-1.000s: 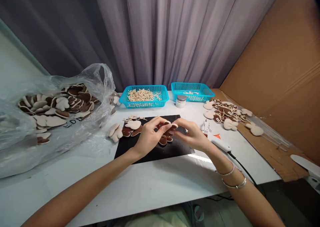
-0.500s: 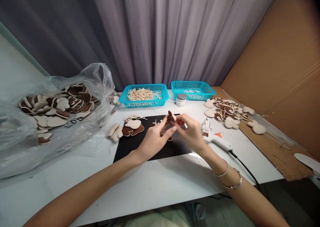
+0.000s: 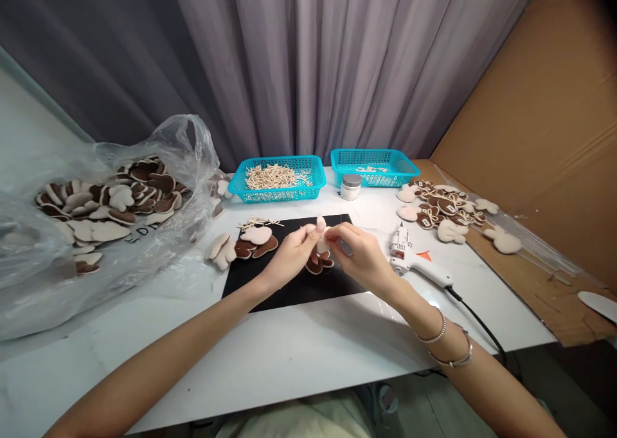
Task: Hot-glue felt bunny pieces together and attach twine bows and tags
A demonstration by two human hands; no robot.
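Both my hands meet over the black mat (image 3: 270, 282) at the middle of the white table. My left hand (image 3: 289, 258) and my right hand (image 3: 361, 255) are closed in a pinch on one small cream and brown rabbit-shaped piece (image 3: 321, 227), held upright between the fingertips. Under the hands lie a few more brown pieces (image 3: 318, 263). Left of them on the mat sit cream and brown pieces (image 3: 255, 242) and some small cord bows (image 3: 258, 222).
A clear plastic bag (image 3: 96, 232) of many pieces lies at left. Two turquoise baskets (image 3: 277, 190) (image 3: 371, 166) and a small jar (image 3: 350, 186) stand at the back. A glue gun (image 3: 419, 265) with cable lies right of the mat. Finished pieces (image 3: 443, 209) lie by the cardboard (image 3: 530, 136).
The piece in my fingers has been turned, so its cream side shows where brown showed before. Both hands stayed together over the mat.
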